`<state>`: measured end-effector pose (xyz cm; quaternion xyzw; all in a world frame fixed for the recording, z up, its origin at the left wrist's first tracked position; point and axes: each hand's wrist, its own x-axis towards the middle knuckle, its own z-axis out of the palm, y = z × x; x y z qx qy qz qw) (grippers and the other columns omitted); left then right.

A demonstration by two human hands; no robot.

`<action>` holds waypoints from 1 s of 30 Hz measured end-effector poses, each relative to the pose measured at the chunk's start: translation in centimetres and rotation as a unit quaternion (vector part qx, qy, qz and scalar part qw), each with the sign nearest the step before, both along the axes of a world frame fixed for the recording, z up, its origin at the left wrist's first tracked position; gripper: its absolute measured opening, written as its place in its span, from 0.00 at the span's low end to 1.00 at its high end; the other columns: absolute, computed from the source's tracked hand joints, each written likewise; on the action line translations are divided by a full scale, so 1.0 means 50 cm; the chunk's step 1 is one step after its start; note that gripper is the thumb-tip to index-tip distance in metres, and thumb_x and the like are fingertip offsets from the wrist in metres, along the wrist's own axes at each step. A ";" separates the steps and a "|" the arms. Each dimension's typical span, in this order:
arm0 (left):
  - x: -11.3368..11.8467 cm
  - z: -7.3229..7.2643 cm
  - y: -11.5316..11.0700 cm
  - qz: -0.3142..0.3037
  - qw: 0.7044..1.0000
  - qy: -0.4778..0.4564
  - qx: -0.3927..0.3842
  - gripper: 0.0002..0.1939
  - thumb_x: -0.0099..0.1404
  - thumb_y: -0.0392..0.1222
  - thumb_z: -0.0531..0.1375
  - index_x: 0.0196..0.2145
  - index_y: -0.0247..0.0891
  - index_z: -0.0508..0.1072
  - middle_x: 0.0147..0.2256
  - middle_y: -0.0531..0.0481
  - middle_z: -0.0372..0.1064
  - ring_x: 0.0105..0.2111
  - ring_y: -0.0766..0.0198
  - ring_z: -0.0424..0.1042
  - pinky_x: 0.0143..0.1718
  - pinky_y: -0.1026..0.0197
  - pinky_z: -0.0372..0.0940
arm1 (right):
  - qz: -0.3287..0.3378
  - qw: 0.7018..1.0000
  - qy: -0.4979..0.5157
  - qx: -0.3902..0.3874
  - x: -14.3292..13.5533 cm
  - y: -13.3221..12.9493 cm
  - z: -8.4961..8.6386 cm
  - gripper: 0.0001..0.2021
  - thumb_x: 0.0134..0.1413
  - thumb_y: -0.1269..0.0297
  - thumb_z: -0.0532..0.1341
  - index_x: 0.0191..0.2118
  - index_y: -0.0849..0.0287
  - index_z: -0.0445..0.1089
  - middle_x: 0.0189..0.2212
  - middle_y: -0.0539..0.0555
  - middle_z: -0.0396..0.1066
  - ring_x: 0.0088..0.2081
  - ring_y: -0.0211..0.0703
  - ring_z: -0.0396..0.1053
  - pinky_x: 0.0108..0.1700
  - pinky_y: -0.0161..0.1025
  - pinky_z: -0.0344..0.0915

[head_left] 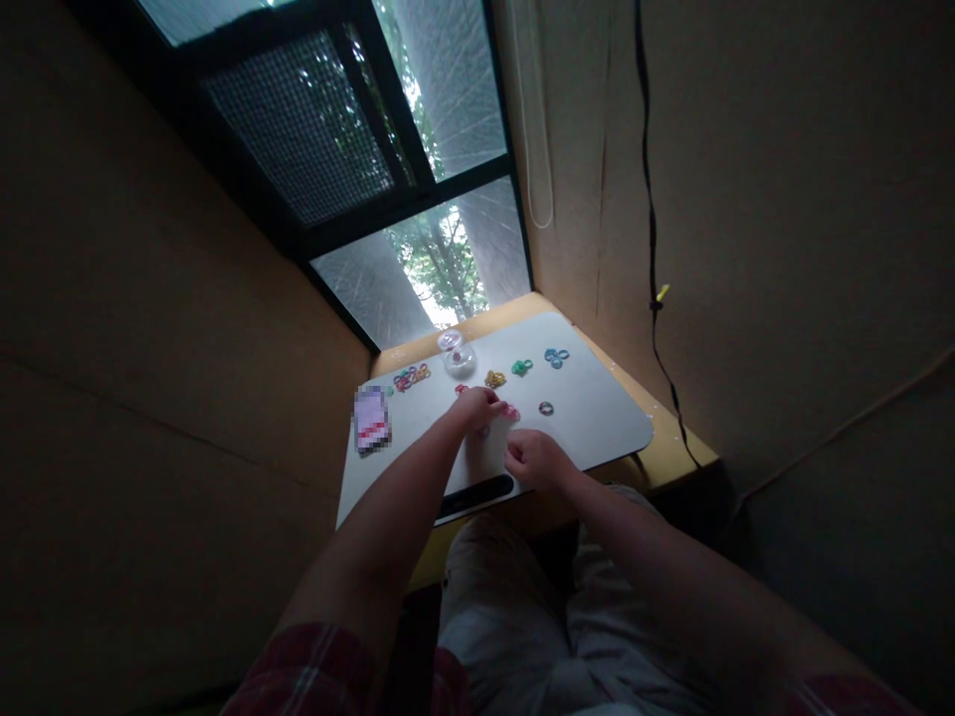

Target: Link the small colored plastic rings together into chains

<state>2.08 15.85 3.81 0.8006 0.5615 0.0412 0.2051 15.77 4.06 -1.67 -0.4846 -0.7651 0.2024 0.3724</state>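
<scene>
My left hand (479,406) reaches over the white lap-table top with its fingers pinched, right beside a small group of pink rings (511,412). Whatever its fingertips hold is too small to make out. Lower and to the right, my right hand (537,459) is curled closed near the table's front; its grip is hidden. Small ring-shaped bands lie sorted by colour beyond the hands: gold rings (494,379), green rings (521,368) and blue rings (556,357). A dark multicoloured ring (547,409) sits apart at the right. Red rings (462,390) show behind my left hand.
A mixed pile of coloured rings (412,377) lies at the back left. Behind stand a clear round container (459,361) and its likely lid (450,340). A blurred phone-like rectangle (371,419) rests at left. The white board (597,418) has a dark slot (477,493) in front.
</scene>
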 end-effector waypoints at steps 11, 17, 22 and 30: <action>-0.070 0.040 0.023 0.040 0.998 0.034 0.037 0.19 0.69 0.46 0.50 0.37 0.36 0.78 0.34 0.47 0.77 0.33 0.63 0.73 0.35 0.65 0.62 | 0.002 1.000 0.001 -0.007 0.002 -0.004 -0.003 0.10 0.48 0.71 0.56 0.20 0.57 0.55 0.19 0.46 0.57 0.23 0.35 0.53 0.28 0.34 0.46; -0.242 0.075 0.054 0.156 0.980 0.108 0.068 0.13 0.65 0.39 0.56 0.43 0.37 0.78 0.44 0.44 0.76 0.43 0.59 0.73 0.42 0.64 0.63 | 0.006 1.000 -0.011 -0.003 -0.001 -0.001 -0.008 0.11 0.49 0.70 0.55 0.21 0.57 0.52 0.20 0.46 0.56 0.24 0.36 0.55 0.28 0.34 0.46; -0.364 0.103 0.087 0.245 0.953 0.157 0.087 0.18 0.65 0.36 0.56 0.51 0.37 0.74 0.48 0.42 0.74 0.44 0.60 0.73 0.41 0.65 0.64 | 0.013 1.000 -0.024 -0.003 0.000 -0.001 -0.008 0.11 0.50 0.69 0.54 0.21 0.56 0.51 0.20 0.47 0.57 0.24 0.36 0.55 0.28 0.35 0.46; -0.406 0.104 0.151 0.221 0.948 0.210 0.096 0.19 0.60 0.39 0.61 0.49 0.44 0.76 0.48 0.45 0.74 0.47 0.58 0.72 0.46 0.65 0.64 | 0.022 0.999 -0.037 -0.014 0.000 0.005 -0.016 0.10 0.50 0.69 0.53 0.22 0.56 0.51 0.20 0.47 0.56 0.24 0.36 0.55 0.28 0.35 0.47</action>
